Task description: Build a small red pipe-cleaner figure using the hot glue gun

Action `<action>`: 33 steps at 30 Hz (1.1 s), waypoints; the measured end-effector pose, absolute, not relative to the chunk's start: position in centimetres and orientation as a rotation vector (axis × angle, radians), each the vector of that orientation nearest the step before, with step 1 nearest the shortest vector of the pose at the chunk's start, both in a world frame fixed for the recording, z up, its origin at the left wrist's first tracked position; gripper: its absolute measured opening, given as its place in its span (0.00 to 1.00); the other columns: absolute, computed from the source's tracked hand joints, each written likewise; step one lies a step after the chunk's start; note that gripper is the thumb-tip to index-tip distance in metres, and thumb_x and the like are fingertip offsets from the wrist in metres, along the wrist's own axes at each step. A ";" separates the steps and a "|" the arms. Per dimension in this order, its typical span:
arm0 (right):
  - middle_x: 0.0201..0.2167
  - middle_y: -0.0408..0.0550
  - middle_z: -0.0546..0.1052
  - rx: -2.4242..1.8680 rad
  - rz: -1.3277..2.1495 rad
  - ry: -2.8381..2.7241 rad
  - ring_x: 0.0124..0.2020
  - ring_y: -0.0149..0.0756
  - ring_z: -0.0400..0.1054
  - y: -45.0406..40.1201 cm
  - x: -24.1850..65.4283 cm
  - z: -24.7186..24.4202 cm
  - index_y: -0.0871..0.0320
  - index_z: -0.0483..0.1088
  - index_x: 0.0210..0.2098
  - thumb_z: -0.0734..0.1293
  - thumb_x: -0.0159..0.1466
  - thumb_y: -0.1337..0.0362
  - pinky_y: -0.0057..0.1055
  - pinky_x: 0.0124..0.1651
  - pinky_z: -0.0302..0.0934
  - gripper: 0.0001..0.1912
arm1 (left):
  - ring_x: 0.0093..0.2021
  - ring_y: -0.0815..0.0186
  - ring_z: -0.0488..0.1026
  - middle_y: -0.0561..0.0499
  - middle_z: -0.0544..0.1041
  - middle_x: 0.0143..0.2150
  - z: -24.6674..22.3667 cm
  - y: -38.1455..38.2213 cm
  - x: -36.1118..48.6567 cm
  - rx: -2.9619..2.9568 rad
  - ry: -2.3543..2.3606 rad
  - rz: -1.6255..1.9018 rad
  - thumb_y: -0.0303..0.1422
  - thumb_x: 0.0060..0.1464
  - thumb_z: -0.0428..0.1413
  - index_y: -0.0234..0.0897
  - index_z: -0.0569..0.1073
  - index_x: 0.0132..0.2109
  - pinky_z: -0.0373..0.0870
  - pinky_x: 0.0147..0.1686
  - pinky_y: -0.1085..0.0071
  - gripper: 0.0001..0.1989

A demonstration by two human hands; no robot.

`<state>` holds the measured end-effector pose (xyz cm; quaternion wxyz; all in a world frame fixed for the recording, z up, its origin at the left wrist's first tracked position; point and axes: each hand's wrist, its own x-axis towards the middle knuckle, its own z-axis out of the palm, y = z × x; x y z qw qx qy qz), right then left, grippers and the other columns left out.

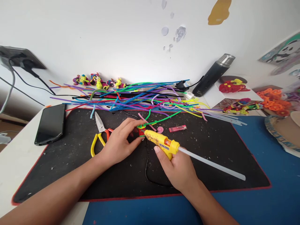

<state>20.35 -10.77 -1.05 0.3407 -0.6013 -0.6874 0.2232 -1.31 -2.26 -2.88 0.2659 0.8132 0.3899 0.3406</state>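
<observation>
A black mat (70, 178) with a red edge lies on a table, which is partly white and partly blue (283, 178), in front of a white wall (105, 37). Nearest, a thin black cable (146, 165) curves on the mat between the two hands. Just left of the left hand (120, 140) are scissors (100, 127) with open blades; this hand hides a part of their orange handle. Beyond the right hand (179, 172) lie a pink lighter (177, 128) and a small pink disc (160, 129). Well to the left of the left hand is a dark phone (51, 123). Farther than both hands, many coloured fuzzy stems (131, 101) make a long, crossed heap, and behind it rest some small colourful figures (99, 82). Far to the right of the hands a dark flask (213, 75) leans beside a white box (215, 97).

The left hand comes in low from the left, its fingers and thumb pinching a small red and green piece (141, 130), which is between the two hands. The right hand is wrapped around the handle of a yellow glue gun (157, 139), with the thumb on its side. The nozzle points leftward to the piece and covers some of it; I cannot tell if they touch.
</observation>
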 end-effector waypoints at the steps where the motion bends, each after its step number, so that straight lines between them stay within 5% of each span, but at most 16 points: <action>1: 0.22 0.44 0.76 -1.564 0.581 -1.789 0.22 0.34 0.69 -10.8 20.4 -1.1 0.57 0.72 0.31 0.62 0.76 0.55 0.29 0.28 0.59 0.19 | 0.38 0.66 0.73 0.49 0.75 0.51 -2.9 -2.3 -1.3 2.198 1.051 0.922 0.27 0.64 0.60 0.46 0.72 0.64 0.77 0.38 0.69 0.22; 33: 0.28 0.48 0.81 -1.600 0.613 -1.773 0.28 0.40 0.76 -10.8 20.5 -1.1 0.57 0.76 0.36 0.62 0.76 0.53 0.32 0.34 0.66 0.18 | 0.39 0.65 0.74 0.48 0.75 0.52 -2.9 -2.3 -1.4 2.191 1.054 0.916 0.27 0.64 0.60 0.47 0.71 0.65 0.77 0.39 0.68 0.24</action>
